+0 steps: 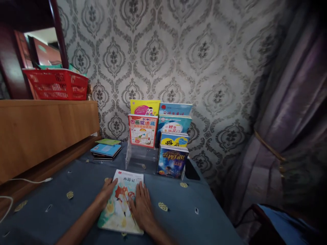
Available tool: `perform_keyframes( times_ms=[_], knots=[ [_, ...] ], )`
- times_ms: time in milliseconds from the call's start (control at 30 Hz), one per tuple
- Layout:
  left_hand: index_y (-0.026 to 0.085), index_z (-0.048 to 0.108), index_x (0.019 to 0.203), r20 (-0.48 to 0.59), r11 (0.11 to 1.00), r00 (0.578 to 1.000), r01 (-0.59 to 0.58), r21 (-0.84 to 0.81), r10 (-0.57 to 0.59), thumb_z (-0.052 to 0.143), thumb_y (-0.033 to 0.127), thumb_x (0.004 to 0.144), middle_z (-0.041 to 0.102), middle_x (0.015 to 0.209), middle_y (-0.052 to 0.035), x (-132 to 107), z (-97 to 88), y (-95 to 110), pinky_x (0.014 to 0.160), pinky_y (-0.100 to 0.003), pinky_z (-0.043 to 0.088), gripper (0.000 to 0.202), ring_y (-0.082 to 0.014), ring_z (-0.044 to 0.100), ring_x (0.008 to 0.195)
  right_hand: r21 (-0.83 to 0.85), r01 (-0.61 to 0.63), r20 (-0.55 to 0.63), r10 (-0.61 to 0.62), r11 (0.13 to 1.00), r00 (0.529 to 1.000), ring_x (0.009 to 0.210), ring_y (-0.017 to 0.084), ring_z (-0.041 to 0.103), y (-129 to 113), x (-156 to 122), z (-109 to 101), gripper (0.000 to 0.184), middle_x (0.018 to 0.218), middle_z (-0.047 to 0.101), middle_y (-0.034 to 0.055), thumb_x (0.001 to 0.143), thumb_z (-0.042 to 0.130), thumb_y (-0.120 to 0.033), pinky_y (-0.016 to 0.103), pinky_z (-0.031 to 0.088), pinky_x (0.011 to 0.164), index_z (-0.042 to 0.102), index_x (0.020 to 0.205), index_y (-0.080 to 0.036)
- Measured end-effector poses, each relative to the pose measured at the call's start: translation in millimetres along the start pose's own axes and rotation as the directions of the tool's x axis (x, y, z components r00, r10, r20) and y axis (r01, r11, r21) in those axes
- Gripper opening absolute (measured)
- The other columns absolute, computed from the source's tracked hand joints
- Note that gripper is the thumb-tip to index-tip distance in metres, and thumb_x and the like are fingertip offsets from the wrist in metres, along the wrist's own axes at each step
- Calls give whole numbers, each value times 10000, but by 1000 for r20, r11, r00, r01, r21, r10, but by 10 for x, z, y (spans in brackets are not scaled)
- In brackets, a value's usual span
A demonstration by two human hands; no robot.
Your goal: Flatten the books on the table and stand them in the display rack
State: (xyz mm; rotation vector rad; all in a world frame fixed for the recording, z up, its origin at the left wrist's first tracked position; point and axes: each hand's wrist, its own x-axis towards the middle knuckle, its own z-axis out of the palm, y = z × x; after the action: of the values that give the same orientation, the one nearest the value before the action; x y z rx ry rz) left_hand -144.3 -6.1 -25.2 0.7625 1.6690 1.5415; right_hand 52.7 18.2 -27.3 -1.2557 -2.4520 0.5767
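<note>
A white picture book [124, 204] with a figure in a red cape on its cover lies on the blue cloth in front of me. My left hand [106, 191] is at its upper left edge, with the thumb by the cover's border and the other fingers partly hidden. Flat across the right side of the cover rests my right hand [142, 207], fingers stretched out toward the top. Just beyond stands a clear acrylic book rack [141, 158]. Its front left tier shows bare plastic, behind which stands a red-bordered book [143, 132]. A dark blue book [172, 162] fills the front right tier.
Behind are a yellow book [143, 107] and teal book [176, 123]. A small stack of books [105, 150] lies left of the rack. A dark flat object [192, 170] lies right. A white cable [35, 180], wooden headboard [48, 129] and red basket [60, 85] are left.
</note>
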Motion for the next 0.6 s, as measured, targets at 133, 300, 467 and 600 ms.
perform_keyframes(
  times_ms=[133,300,467,600],
  knots=[
    [148,657,934,71,964,976,213,-161,-204,689,539,820,762,841,-102,-208,196,249,692,-368,605,409,-306,757,821,279,-51,-64,71,959,995,1532,308,99,12,21,34,779,1649,137,169,991,312,-524,491,125,1256,240,1564,0],
    [119,696,968,295,872,945,258,-416,-139,719,644,754,772,831,-122,-412,402,578,746,-386,605,568,-319,754,844,678,-137,-113,287,722,951,1529,309,173,74,99,71,975,1639,201,192,890,412,-720,466,199,1236,279,1552,-17],
    [124,719,1015,219,865,950,-89,-494,223,804,635,668,778,911,-100,-459,558,762,852,-369,574,624,-290,732,921,914,-43,-112,352,404,929,1218,316,620,-35,199,-193,765,1283,685,138,830,484,-781,420,528,976,644,1252,-164],
    [129,729,1042,201,852,892,-288,-438,405,777,668,674,772,943,-95,-418,597,885,824,-350,567,655,-291,711,949,885,278,-392,278,373,877,1014,265,682,-158,286,-511,614,1149,724,106,902,483,-673,385,551,877,625,1230,-173]
  ],
)
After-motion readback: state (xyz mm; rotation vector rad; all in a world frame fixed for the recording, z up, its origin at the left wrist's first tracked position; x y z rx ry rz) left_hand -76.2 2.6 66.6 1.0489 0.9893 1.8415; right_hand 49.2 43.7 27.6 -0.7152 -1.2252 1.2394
